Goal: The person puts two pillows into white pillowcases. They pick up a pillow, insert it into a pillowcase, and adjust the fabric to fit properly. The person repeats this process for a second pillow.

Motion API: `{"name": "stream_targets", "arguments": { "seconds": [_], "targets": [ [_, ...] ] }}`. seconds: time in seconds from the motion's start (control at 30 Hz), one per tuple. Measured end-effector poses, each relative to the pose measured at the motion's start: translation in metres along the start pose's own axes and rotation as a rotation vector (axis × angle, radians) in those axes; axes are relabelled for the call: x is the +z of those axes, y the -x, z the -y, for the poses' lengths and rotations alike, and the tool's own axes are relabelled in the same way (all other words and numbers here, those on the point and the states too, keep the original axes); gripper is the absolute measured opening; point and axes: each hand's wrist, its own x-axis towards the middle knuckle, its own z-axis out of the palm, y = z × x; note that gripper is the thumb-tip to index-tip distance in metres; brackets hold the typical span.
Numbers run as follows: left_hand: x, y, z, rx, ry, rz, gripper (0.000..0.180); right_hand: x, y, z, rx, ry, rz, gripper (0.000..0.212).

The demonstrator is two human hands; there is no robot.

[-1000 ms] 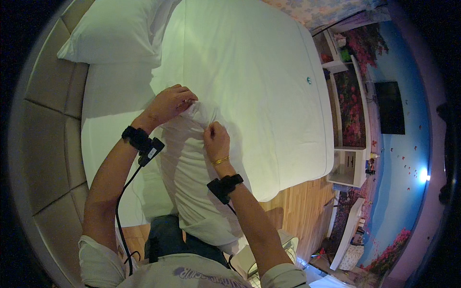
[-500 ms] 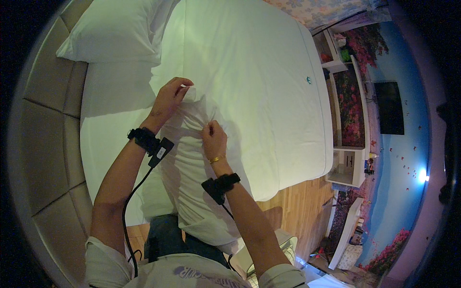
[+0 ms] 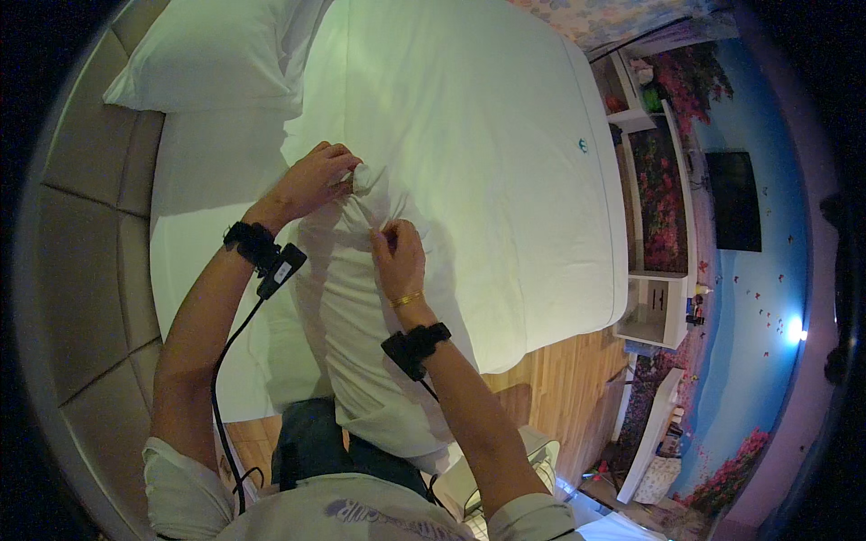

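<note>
A creased white pillowcase (image 3: pixel 356 316), bulging like a stuffed pillow, slants from the near bed edge up to both hands. My left hand (image 3: pixel 317 178) pinches its far corner, with the thumb and fingers closed around a small peak of cloth. A little nearer and to the right, my right hand (image 3: pixel 400 257) is closed on the gathered edge of the same case. Folds run between the two hands. Whatever fills the case is hidden by the cloth. Beneath it lies the white bedding of the bed (image 3: pixel 478 180).
Another white pillow (image 3: pixel 212 63) rests at the far left by the padded headboard (image 3: pixel 99 270). Black bands with cables circle both wrists. A wooden floor (image 3: pixel 568 379), white shelves (image 3: pixel 654 311) and a wall screen (image 3: pixel 733 200) are on the right.
My left hand has turned, its fingers now closing over the case's corner, and its forearm has shifted left. My right hand has moved slightly left and away, still gripping the edge.
</note>
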Motion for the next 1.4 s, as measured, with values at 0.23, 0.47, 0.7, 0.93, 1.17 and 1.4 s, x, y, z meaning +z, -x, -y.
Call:
{"name": "stream_targets", "arguments": {
  "seconds": [0.23,0.47,0.7,0.93,1.17,1.4],
  "targets": [
    [-0.006,-0.001,-0.001,-0.109,0.147,-0.018,0.022,-0.015,0.034,-0.004,0.046,0.45,0.126,0.023],
    [-0.005,0.007,0.024,-0.375,0.228,-0.352,0.018,-0.023,0.028,-0.01,-0.37,0.511,0.227,0.013],
    [-0.003,0.008,0.026,-0.471,0.075,-0.401,0.011,-0.052,0.069,0.008,-0.455,0.456,0.45,0.01],
    [-0.011,-0.001,0.039,-0.303,0.204,-0.28,0.018,-0.059,0.059,0.015,-0.34,0.493,0.268,0.015],
    [-0.013,-0.012,0.052,-0.35,0.217,-0.279,0.015,-0.009,0.087,0.017,-0.755,0.708,0.573,0.02],
    [-0.004,-0.016,0.058,-0.419,0.221,-0.395,0.016,-0.007,0.116,0.004,-0.597,0.673,0.772,0.032]
  ]
}}
